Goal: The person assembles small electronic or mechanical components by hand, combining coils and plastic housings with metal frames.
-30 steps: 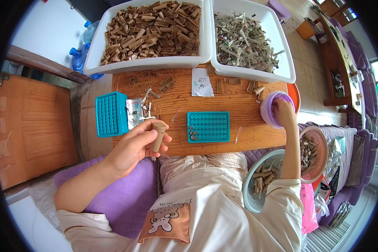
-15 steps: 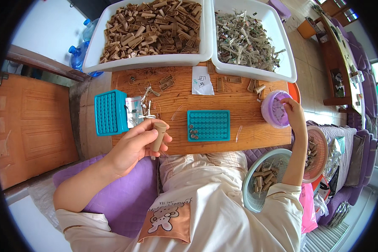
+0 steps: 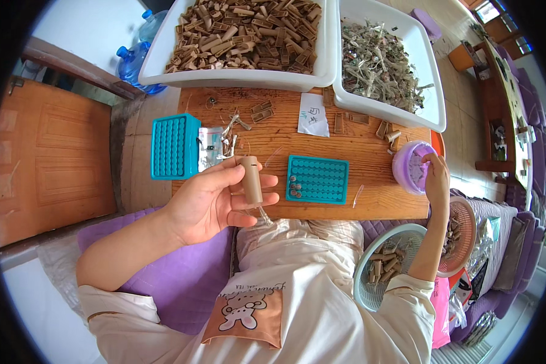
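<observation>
Our left hand (image 3: 209, 203) grasps a tan tube (image 3: 251, 180), held upright between thumb and fingers above the near edge of the table (image 3: 370, 200); a thin wire seems to hang from its lower end. Held up this way, the tube sits close in front of us and over the work surface.

Our right hand (image 3: 437, 179) reaches to the purple cup (image 3: 411, 167) at the table's right end, fingertips at its rim. We cannot tell whether they pinch anything inside.

Just right of the tube lies a teal tray (image 3: 317, 179), flat, with a few small dark parts seated in holes at its left edge. It is within easy reach of both hands. A second teal tray (image 3: 175, 146) sits at the table's left end, with a clear packet (image 3: 210, 147) touching its right side.

A white slip (image 3: 313, 114) with handwriting lies at the far edge, near the bins.

Beyond the table: left bin (image 3: 182, 73), white, heaped with tan tubes; right bin (image 3: 434, 91), white, holding greyish wire scraps. Loose tubes are scattered between.

By our right knee, a pale basket (image 3: 370, 291) holds more tubes, and a pink basket (image 3: 467, 242) overlaps it.

Blue bottles (image 3: 133, 60) stand on the floor at far left.
</observation>
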`<state>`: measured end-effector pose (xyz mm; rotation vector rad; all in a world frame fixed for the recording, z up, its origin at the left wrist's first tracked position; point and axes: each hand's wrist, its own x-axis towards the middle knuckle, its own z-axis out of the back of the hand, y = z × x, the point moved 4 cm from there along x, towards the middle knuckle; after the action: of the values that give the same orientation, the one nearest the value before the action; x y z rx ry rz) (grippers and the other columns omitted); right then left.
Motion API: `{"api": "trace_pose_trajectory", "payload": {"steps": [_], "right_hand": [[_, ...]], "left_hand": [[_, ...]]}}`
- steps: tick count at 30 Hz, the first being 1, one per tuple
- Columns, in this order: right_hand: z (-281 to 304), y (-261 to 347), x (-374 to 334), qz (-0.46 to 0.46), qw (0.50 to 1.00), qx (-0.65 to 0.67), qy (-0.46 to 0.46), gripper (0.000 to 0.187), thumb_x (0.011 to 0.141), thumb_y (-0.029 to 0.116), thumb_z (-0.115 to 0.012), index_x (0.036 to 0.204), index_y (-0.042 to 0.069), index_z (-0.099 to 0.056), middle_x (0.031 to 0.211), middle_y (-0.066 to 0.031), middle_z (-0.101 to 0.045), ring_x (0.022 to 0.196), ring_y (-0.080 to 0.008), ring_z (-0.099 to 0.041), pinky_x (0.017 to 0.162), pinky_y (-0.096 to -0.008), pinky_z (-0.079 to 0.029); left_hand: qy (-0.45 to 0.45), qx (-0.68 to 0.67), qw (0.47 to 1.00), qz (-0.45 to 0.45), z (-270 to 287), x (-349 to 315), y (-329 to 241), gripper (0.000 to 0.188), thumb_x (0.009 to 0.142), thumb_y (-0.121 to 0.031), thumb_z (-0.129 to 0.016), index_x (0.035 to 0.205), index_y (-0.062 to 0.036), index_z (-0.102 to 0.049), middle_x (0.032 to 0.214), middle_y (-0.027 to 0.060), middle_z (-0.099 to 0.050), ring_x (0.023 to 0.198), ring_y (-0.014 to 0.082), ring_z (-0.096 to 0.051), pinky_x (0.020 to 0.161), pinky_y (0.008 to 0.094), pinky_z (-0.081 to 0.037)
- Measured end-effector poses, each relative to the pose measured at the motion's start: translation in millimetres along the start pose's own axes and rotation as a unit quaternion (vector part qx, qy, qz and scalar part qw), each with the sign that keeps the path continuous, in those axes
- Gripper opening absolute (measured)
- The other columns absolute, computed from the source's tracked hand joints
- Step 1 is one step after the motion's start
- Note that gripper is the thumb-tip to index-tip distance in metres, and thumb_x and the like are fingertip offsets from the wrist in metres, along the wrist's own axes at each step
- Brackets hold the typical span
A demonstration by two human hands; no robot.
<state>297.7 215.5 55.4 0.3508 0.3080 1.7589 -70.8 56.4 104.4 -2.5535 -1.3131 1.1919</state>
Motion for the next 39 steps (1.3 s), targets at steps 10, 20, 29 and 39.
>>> {"api": "trace_pose_trajectory", "payload": {"steps": [10, 20, 29, 39], "right_hand": [[-9.2, 7.7, -5.6, 0.029, 0.999, 0.015, -0.018, 0.015, 0.076, -0.007, -0.039, 0.083, 0.000, -0.051, 0.079, -0.0138, -0.050, 0.069, -0.0235, -0.051, 0.065, -0.0332, -0.040], [-4.6, 33.7, -7.0, -0.063, 0.958, 0.277, -0.043, 0.008, 0.081, 0.002, -0.045, 0.087, 0.001, -0.050, 0.071, -0.0068, -0.058, 0.063, -0.0098, -0.053, 0.056, -0.0212, -0.042], [-27.7, 219.8, -41.9, 0.079, 0.732, 0.670, 0.093, 0.004, 0.082, 0.003, -0.048, 0.084, 0.001, -0.045, 0.084, -0.0108, -0.058, 0.074, -0.0140, -0.057, 0.060, -0.0217, -0.045], [-47.5, 256.1, -55.3, 0.146, 0.701, 0.687, 0.125, 0.004, 0.084, 0.004, -0.046, 0.085, 0.001, -0.043, 0.103, -0.0155, -0.052, 0.089, -0.0160, -0.054, 0.073, -0.0265, -0.046]], "left_hand": [[-0.029, -0.009, 1.000, -0.002, 2.7, -2.9, -2.0, 0.031, 0.087, -0.025, -0.037, 0.111, -0.0054, -0.042, 0.107, 0.0138, -0.051, 0.095, 0.0269, -0.054, 0.058, 0.0314, -0.054], [0.006, 0.031, 0.999, -0.024, -5.4, -3.9, -0.9, 0.024, 0.086, -0.019, -0.041, 0.109, -0.0107, -0.041, 0.107, 0.0150, -0.050, 0.097, 0.0276, -0.053, 0.058, 0.0314, -0.054], [0.031, 0.102, 0.994, -0.012, -11.5, -9.0, 3.8, 0.035, 0.086, -0.023, -0.044, 0.117, -0.0146, -0.031, 0.109, 0.0159, -0.048, 0.100, 0.0291, -0.051, 0.055, 0.0290, -0.052], [0.046, 0.162, 0.986, -0.009, -21.7, -13.0, 3.4, 0.038, 0.088, -0.023, -0.039, 0.121, -0.0095, -0.027, 0.109, 0.0098, -0.047, 0.100, 0.0215, -0.051, 0.067, 0.0308, -0.051]]}}
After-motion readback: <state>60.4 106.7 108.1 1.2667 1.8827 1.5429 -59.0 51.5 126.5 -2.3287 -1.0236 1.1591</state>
